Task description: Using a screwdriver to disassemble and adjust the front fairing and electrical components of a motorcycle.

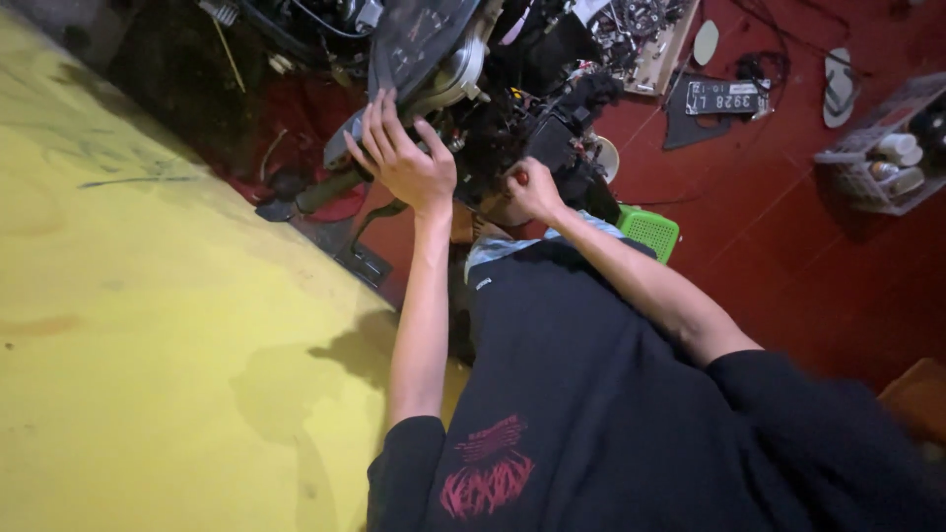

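**Motorcycle front end: hands on instrument cluster and wiring**

Nearest the camera was the person's black shirt [611,414] with a red print low on the chest, both bare forearms reaching up and away from it.

The left hand [402,158] lay with fingers [374,116] spread open and flat against the lower edge of the instrument cluster [419,39], a dark, glazed dial unit tilted toward the yellow wall [148,296]. It pressed rather than gripped. The right hand [532,187] was curled closed, fingertips pinched in the tangle of black wiring and brackets [512,118] just beside and below the cluster; what it pinched could not be made out.

Handling, as judged: the cluster looked like a rigid plastic housing with a clear lens, light for its bulk, easily scratched or cracked at the face and tethered by cables behind. Best taken by the housing edges, where the left hand sat, not by the lens. The wiring appeared limp and prone to snagging.

On the red floor [788,246] lay a green plastic basket [648,232], a number plate [724,99], a sandal [839,87] and a white crate of containers [882,158], well apart from the hands.
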